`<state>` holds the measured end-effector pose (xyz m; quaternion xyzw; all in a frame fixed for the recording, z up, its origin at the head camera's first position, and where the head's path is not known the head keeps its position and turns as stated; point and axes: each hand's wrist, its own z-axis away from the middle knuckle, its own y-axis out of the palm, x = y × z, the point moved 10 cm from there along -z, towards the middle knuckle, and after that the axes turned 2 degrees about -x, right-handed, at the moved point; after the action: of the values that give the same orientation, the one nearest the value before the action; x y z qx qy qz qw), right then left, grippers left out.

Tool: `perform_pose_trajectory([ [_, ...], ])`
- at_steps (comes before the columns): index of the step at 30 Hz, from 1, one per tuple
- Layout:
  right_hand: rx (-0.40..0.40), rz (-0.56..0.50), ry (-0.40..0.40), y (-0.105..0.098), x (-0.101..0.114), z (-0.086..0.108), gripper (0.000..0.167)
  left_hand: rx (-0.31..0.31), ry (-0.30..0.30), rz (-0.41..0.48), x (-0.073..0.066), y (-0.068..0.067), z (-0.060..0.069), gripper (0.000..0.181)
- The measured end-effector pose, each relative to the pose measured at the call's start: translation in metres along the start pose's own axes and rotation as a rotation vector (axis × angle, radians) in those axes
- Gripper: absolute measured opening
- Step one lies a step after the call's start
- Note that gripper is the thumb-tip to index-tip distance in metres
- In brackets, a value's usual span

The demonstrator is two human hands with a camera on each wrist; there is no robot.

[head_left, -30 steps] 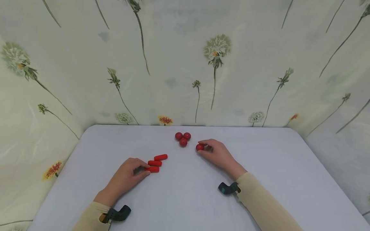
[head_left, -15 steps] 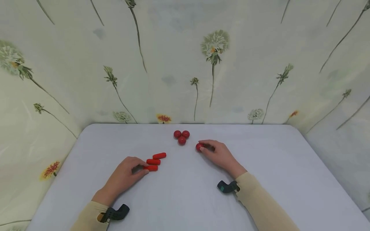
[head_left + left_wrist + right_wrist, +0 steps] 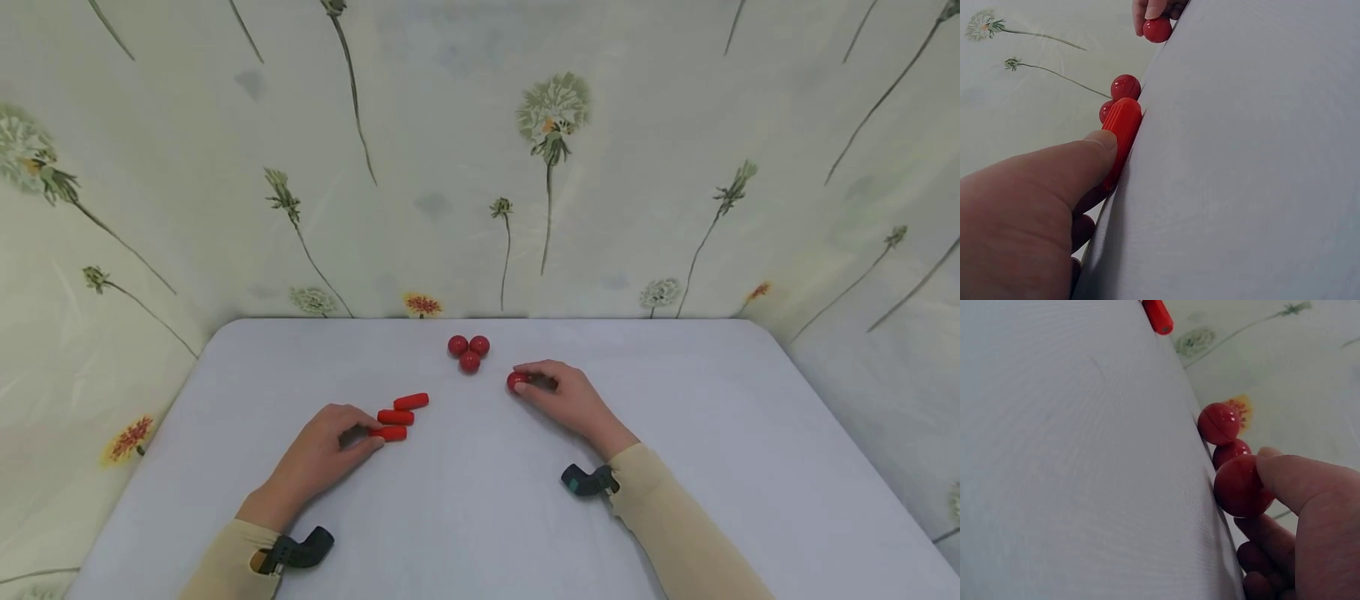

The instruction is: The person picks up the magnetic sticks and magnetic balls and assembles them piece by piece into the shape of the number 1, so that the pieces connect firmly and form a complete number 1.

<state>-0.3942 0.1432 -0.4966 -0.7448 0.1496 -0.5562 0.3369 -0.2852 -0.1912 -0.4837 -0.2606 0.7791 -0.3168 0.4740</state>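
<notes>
In the head view the left hand (image 3: pixel 318 450) pinches the near end of a red ribbed cylinder (image 3: pixel 394 433) between thumb and fingers. Just beyond it lie a middle red cylinder (image 3: pixel 396 417) and a farther one (image 3: pixel 411 402), slightly angled. The right hand (image 3: pixel 570 400) holds a red ball (image 3: pixel 516 382) between thumb and fingertips, on or close to the tabletop. Three more red balls, one of them the nearest (image 3: pixel 469 362), touch in a small triangle left of that hand. The right wrist view shows the held ball (image 3: pixel 1241 487) against the thumb.
A white-covered table (image 3: pixel 480 517) with rounded far corners carries everything. Behind and beside it hangs a pale curtain (image 3: pixel 450 167) printed with dandelions and orange flowers. Each sleeve has a dark wrist camera, the left one (image 3: pixel 303 550) and the right one (image 3: pixel 588 480).
The whole head view has shifted slightly. The right thumb has moved a little across the front of its ball; the left hand keeps its pinch and the other pieces stay in place.
</notes>
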Motion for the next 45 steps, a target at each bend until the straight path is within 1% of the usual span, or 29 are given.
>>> perform_pose_trajectory([
  [5,-0.011,-0.006,0.011,-0.003,-0.003,0.003,0.038,0.012,-0.010,-0.004,-0.001,0.001,-0.001,0.021],
  [11,-0.010,-0.016,0.022,-0.002,-0.008,0.002,0.037,0.019,-0.028,-0.021,0.000,0.003,0.001,0.021],
  [17,0.002,-0.012,0.025,-0.001,-0.009,0.001,0.036,0.016,-0.056,-0.030,0.000,0.003,0.003,0.022],
  [20,0.010,-0.017,0.021,0.000,-0.010,0.000,0.036,0.018,-0.060,-0.046,-0.001,0.003,0.003,0.023],
  [24,0.024,-0.024,0.017,0.001,-0.011,-0.001,0.036,0.009,-0.042,-0.088,-0.004,0.001,0.004,0.025],
  [29,0.032,-0.020,0.016,0.001,-0.012,0.000,0.036,-0.002,-0.012,-0.113,-0.010,0.001,0.005,0.024],
  [32,0.033,-0.016,0.010,0.000,-0.011,0.000,0.035,-0.004,-0.011,-0.114,-0.012,0.002,0.005,0.025],
  [35,0.038,-0.015,0.001,0.001,-0.010,-0.001,0.037,-0.014,-0.027,-0.094,-0.014,0.002,0.005,0.025],
  [38,0.048,-0.014,-0.008,0.001,-0.010,-0.001,0.039,-0.030,-0.061,-0.040,-0.016,0.002,0.005,0.026],
  [42,0.059,-0.011,-0.007,0.002,-0.012,-0.002,0.040,-0.055,-0.085,0.039,-0.024,0.004,0.004,0.023],
  [45,0.068,-0.014,0.007,0.002,-0.014,-0.003,0.039,-0.055,-0.091,0.084,-0.031,0.008,0.004,0.024],
])
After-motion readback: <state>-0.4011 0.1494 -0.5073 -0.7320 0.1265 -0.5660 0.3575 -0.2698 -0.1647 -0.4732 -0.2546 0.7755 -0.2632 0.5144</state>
